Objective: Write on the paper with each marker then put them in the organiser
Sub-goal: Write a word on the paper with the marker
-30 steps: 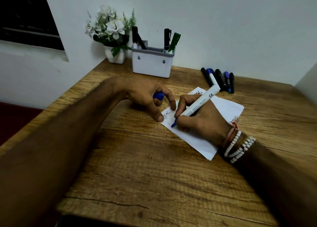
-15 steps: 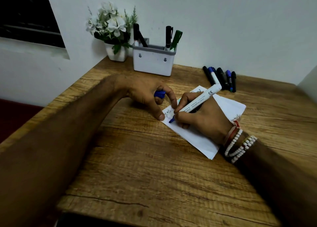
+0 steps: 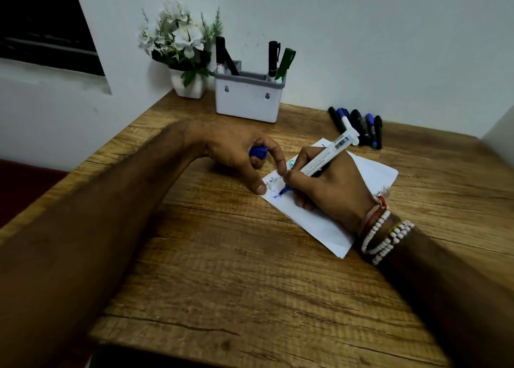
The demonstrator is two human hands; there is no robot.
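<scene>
marker (image 3: 319, 161) touching paper (image 3: 372, 174), blue cap (image 3: 258, 152) likely held

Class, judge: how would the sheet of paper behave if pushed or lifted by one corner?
The paper looks thin, so it would probably droop when lifted. It likely slides easily on the table; the left hand presses it, perhaps preventing that.

Home desk (image 3: 250, 256): organiser (image 3: 247, 100), flower pot (image 3: 190, 85)
</scene>
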